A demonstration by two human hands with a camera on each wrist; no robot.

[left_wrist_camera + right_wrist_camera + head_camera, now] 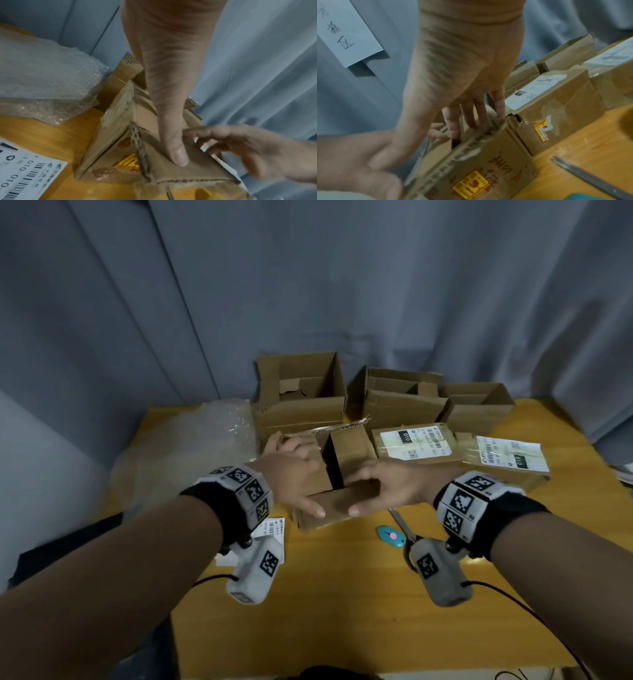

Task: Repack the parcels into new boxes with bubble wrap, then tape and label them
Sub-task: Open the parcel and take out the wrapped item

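A worn cardboard box [352, 446] with a yellow fragile sticker stands mid-table, its top flaps partly parted around a dark gap. My left hand [291, 474] lies over the left flap, its thumb [171, 135] pressed flat on the near flap [180, 171]. My right hand [394, 484] holds the same near flap from the right. Its fingers [469, 116] dip behind the flap's corrugated edge [453, 155] and its thumb sits on the outer face. What is inside the box is hidden.
A bubble wrap [191, 453] heap lies at the left. Three open empty boxes [301, 392] line the back by a grey curtain. Two labelled parcels [414, 443] sit right of the box. Scissors [402, 525], a teal cutter [390, 536] and label sheets [270, 529] lie on the wooden table [342, 594].
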